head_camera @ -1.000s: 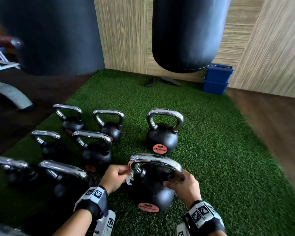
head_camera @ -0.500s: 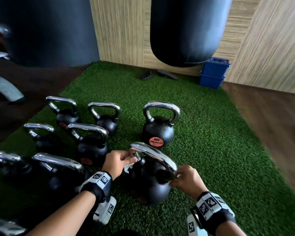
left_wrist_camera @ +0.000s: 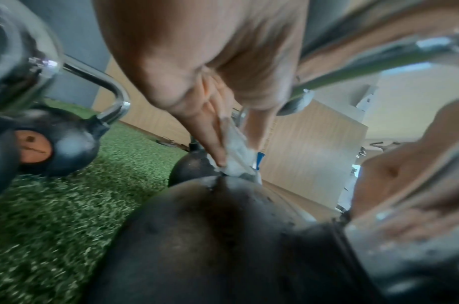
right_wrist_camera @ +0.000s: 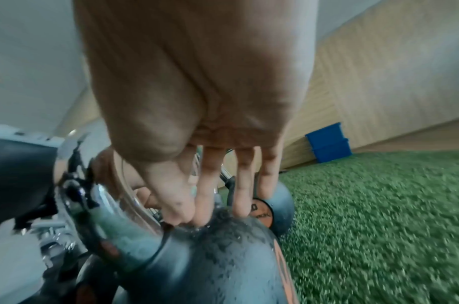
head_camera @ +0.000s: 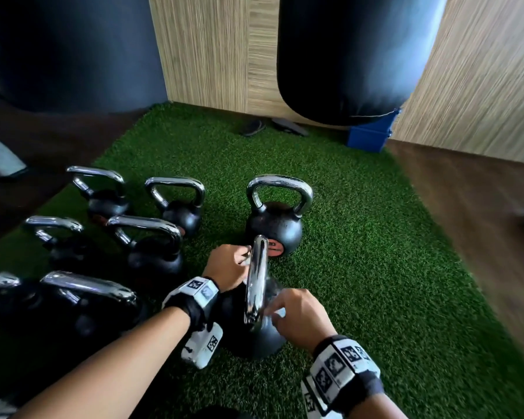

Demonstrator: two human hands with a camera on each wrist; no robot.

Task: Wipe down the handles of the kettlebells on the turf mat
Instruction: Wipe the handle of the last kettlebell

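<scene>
The nearest black kettlebell [head_camera: 256, 338] stands on the green turf mat [head_camera: 369, 267], its chrome handle [head_camera: 258, 276] running end-on away from me. My left hand [head_camera: 227, 267] is at the handle's far end and pinches a white wipe [left_wrist_camera: 236, 154] against the handle's base. My right hand [head_camera: 300, 316] is at the near end. Its fingers [right_wrist_camera: 205, 197] are fairly straight, and their tips press on the ball [right_wrist_camera: 223, 257] beside the handle's leg. Several more chrome-handled kettlebells [head_camera: 152, 252] stand in rows to the left, and another kettlebell [head_camera: 274, 228] just beyond.
A black punching bag [head_camera: 345, 55] hangs over the mat's far end, with blue bins [head_camera: 369, 136] and a pair of sandals [head_camera: 254, 127] by the wood-panelled wall. Dark wooden floor [head_camera: 466, 222] borders the mat on the right. Open turf lies to the right of the kettlebells.
The nearest kettlebell has been turned about a quarter turn, so its handle now points away from me. My left hand moved with the wipe to the far end, and my right hand came to the near end.
</scene>
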